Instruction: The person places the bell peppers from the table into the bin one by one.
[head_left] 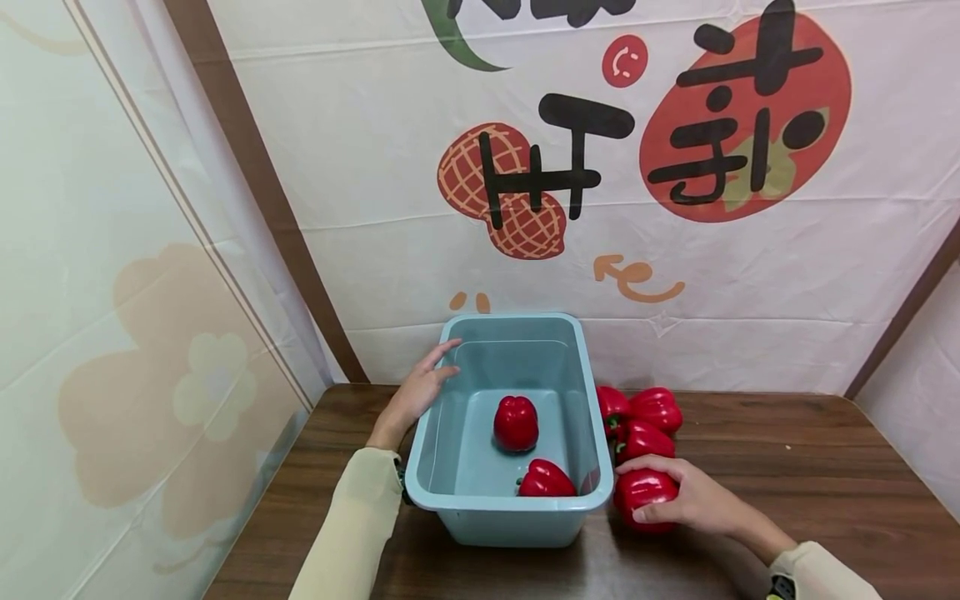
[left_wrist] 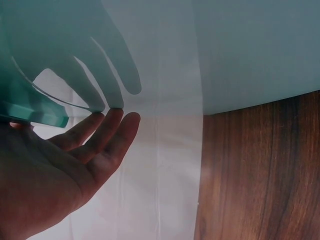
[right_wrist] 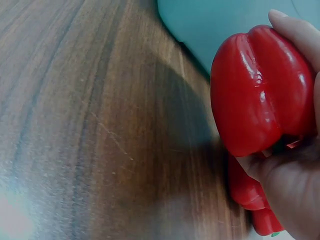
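Right hand [head_left: 693, 497]: fingers clamped on one red pepper [head_left: 642, 492]. The pepper is glossy, plump and lobed, with a deep lengthwise groove. Location: beside the tub [head_left: 517, 527], well forward of the counter's [head_left: 787, 450] back edge. Left hand [head_left: 417, 393]: fingers apart at the tub's left wall.
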